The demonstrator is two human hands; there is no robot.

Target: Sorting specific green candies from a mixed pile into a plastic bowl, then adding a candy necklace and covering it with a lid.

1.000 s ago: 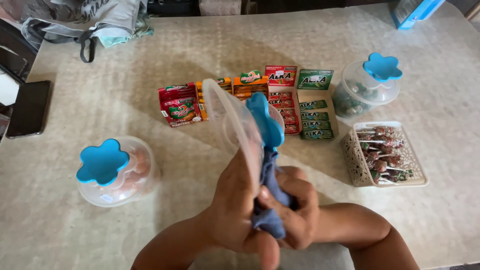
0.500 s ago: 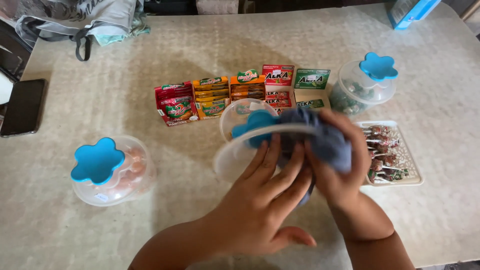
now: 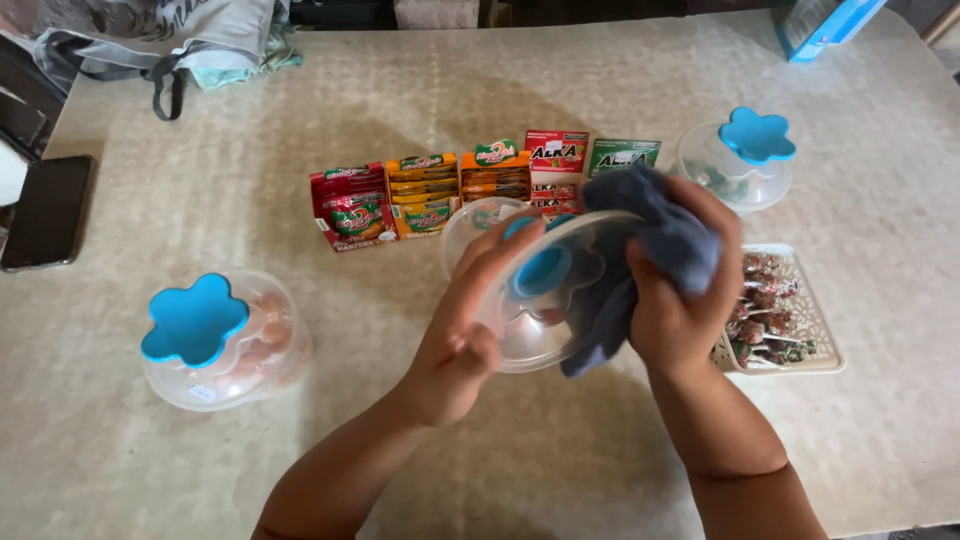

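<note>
My left hand holds a clear plastic lid with a blue flower knob, tilted up over the table's middle. My right hand is closed on a grey-blue cloth and presses it against the lid's right edge; part of the cloth hangs down under the lid. Just behind the lid stands an open clear jar, partly hidden by my fingers.
A row of red, orange and green candy boxes lies beyond the hands. A lidded jar stands at left, another lidded jar at back right. A white basket of lollipops sits at right. A phone lies at far left.
The lid went from standing on edge to lying flatter, facing me. My right hand with the cloth moved from below the lid up to its right rim.
</note>
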